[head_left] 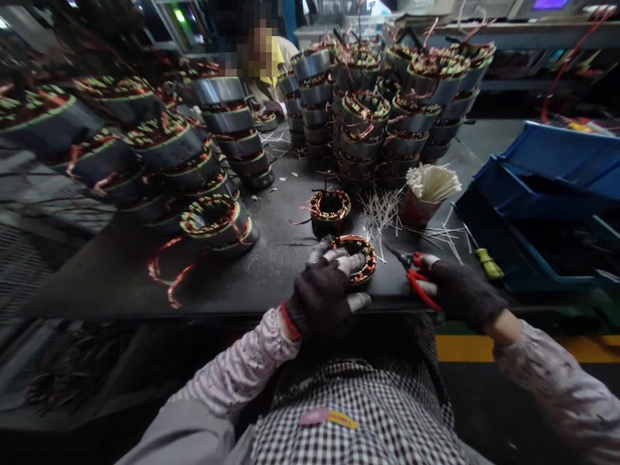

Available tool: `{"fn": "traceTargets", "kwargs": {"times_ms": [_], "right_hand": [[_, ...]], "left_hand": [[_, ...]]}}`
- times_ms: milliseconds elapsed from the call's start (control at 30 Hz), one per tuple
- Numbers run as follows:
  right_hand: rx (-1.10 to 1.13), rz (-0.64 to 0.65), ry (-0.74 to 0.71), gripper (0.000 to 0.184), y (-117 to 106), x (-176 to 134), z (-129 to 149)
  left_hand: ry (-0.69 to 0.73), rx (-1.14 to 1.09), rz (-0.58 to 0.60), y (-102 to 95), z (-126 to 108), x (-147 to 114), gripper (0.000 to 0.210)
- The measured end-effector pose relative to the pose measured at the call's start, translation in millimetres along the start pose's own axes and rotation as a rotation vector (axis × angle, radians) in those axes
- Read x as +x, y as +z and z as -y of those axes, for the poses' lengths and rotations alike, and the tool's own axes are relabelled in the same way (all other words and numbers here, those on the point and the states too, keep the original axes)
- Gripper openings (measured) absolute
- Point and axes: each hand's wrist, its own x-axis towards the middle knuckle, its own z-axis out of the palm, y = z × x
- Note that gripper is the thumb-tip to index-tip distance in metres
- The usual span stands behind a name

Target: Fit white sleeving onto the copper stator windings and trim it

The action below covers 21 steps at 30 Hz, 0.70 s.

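Copper-coloured wire [356,239] packs the rim of the ring [372,263] under the left hand [323,287], which lies near the front edge of the dark table [271,271]. The left fingers are apart, draped across the ring's left side and over its hole, with the thumb stretched out along the near side; whether they grip the wall or only rest on it, I cannot tell. The right hand [458,290], to the right of the ring, has its fingers wrapped around the red handles of the pliers [420,281]; the dark tips point away and leftward, apart from the ring, and too blurred to show whether they meet. Good handling, I judge, means bracing the ring firmly with the left palm, fingertips clear of the tool's points, and sparing the wire coating. The ring's hole faces mostly upward; being round, it has no clear long side, so its main axis runs up through the hole, roughly upright. Just beyond stands a second ring [329,226]; beside it, white sticks [380,210] lie scattered near a full cup [417,211]. Farther right are a screwdriver [489,263] and a blue bin [527,261].
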Motion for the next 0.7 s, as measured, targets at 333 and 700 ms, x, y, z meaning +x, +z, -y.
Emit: {"fn": "traceTargets", "kwargs": {"times_ms": [333,700], "right_hand": [[-0.032,-0.098,0.086,0.050,27.4,36.0,-16.7],[0.026,-0.179,0.074,0.052,33.5,34.7,-23.3]], "left_hand": [[-0.264,-0.130,-0.028,-26.5,32.5,36.6,0.038],[-0.030,0.284,0.181,-32.8,115.1,148.4,0.045]]}}
